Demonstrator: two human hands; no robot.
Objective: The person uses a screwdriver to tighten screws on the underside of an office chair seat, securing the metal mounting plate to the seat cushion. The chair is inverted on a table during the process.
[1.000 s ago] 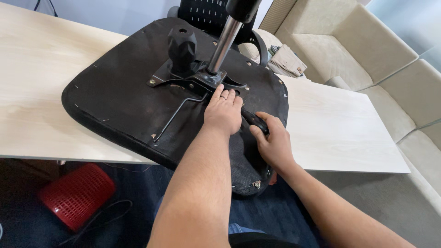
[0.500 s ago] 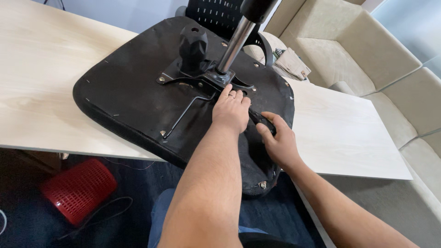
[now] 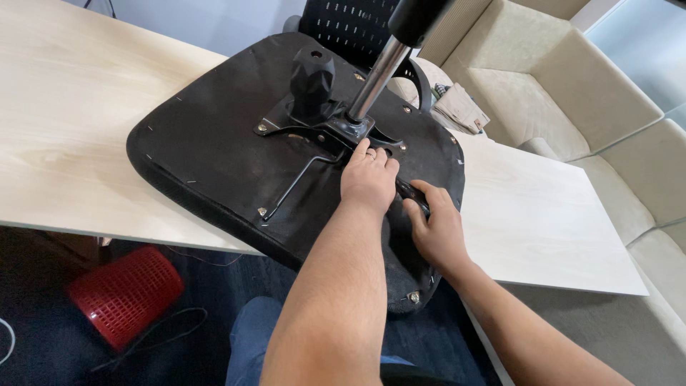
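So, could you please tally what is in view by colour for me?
Black: 2, the upturned chair seat and the handle gripped by the right hand, while the left hand rests by the metal column.
Red: 1, the basket.
Beige: 1, the sofa.
Pale wood: 1, the table.
Total: 5.

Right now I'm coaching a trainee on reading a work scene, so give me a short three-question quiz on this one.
1. True or false: the upturned black seat base lies on the light wooden table.
2. Which of the hands grips the dark handle? A) left hand B) right hand
3. Fill in: the left hand's fingertips rest by the foot of the shiny metal ____ on the mounting plate.

Key: 1 true; 2 B; 3 column. What the dark handle belongs to cannot be told. A red basket sits on the floor.
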